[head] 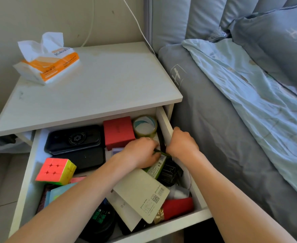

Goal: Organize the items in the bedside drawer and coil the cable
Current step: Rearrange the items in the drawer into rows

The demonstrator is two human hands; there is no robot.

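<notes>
The white bedside drawer (167, 127) is pulled open and crowded with items. My left hand (140, 152) reaches into its right side, fingers curled on a green box (157, 168) lying there. My right hand (182, 142) grips the drawer's right wall. Around them lie a red box (117, 131), a roll of clear tape (145, 126), a black case (74, 139), a colourful puzzle cube (56, 171), a cream notebook (140, 193) and a black bundle (170, 172). A white cable (137, 21) runs down the wall behind the nightstand.
A tissue pack (46, 62) sits on the nightstand top (100, 85) at the back left. The bed with a grey pillow (205, 120) and a light blue cover (258, 102) is close on the right. A round black tin (100, 220) and a red pouch (177, 207) lie at the drawer's front.
</notes>
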